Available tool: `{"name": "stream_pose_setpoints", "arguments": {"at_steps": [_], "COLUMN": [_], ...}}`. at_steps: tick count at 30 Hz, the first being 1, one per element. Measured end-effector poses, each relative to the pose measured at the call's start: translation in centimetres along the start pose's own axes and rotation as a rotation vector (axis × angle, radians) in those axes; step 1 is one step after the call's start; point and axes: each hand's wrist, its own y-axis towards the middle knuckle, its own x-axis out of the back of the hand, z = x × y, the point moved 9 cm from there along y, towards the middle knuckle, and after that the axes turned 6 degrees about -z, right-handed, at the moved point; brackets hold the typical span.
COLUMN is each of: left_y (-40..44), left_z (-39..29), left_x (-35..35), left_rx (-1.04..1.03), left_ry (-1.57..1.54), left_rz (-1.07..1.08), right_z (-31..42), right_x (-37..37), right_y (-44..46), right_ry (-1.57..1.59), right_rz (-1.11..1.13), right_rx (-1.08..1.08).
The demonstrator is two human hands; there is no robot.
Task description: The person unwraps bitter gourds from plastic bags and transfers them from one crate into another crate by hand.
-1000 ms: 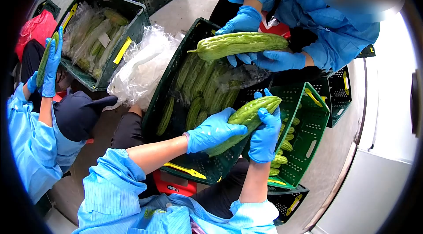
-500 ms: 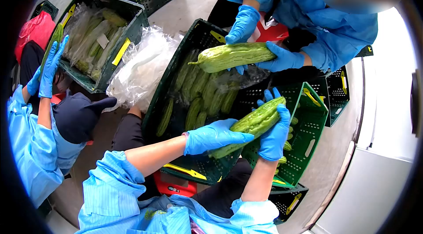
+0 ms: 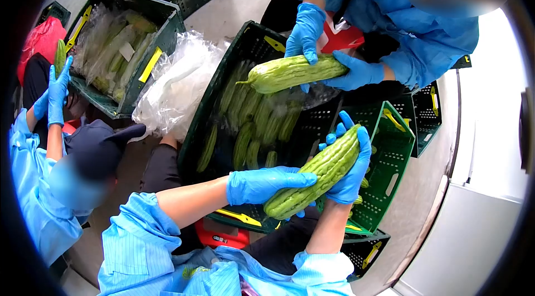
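Observation:
My left hand [image 3: 266,184] and my right hand [image 3: 355,169], both in blue gloves, hold a green bitter gourd [image 3: 319,173] between them. The gourd lies slantwise, its upper end in my right palm and its lower end under my left thumb. Some fingers are hidden behind it. Below the gourd stands a dark green crate [image 3: 188,154] with several more gourds [image 3: 245,142] inside. Across the crate, a co-worker's gloved hands [image 3: 307,31] hold a paler, larger bitter gourd [image 3: 295,74].
A bright green crate [image 3: 384,187] holding gourds is at my right. Clear plastic bags [image 3: 173,87] lie beside the middle crate. Farther left stands a crate [image 3: 173,25] of bagged gourds, near another co-worker [image 3: 42,168] holding a gourd. A red stool [image 3: 223,236] is below me.
The gourd in my hands has turned steeper and its lower end has come down. The opposite co-worker's left-side hand now rests on their gourd. The left co-worker's gourd has shifted.

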Motion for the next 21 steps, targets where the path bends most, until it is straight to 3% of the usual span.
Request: {"name": "stream_pose_setpoints", "arguments": {"at_steps": [4, 9, 11, 12, 13, 15, 17, 21], "left_y": [0.3, 0.1, 0.1, 0.1, 0.3, 1.2, 1.8, 5.5], "left_z": [-1.7, -2.7, -2.4, -1.8, -1.0, 1.2, 3.5, 12.1], "left_x": [1.6, 1.5, 1.3, 1.7, 2.3, 3.4, 4.5, 9.2], "left_rx": [-0.063, -0.136, -0.132, -0.092, -0.059, -0.004, -0.012, -0.016], "left_ry": [0.089, 0.191, 0.158, 0.124, 0.066, -0.033, -0.187, -0.151], "left_rz": [-0.135, -0.147, -0.146, -0.200, -0.268, -0.299, -0.344, -0.483], "right_z": [0.4, 0.6, 2.7, 4.3, 5.1, 4.1, 1.2, -3.2], "right_x": [0.9, 1.1, 0.6, -1.3, -2.5, -5.8, -8.9, -13.5], "right_y": [0.2, 0.4, 0.0, -1.4, -3.4, -4.9, -4.9, -6.0], "right_ry": [-0.213, -0.309, -0.582, -0.821, -1.218, -1.242, -1.222, -1.402], "right_rz": [-0.196, -0.132, -0.201, -0.281, -0.431, -0.234, 0.113, 0.350], "right_rx": [0.069, 0.154, 0.436, 0.801, 0.976, 1.200, 1.142, 1.246]}}
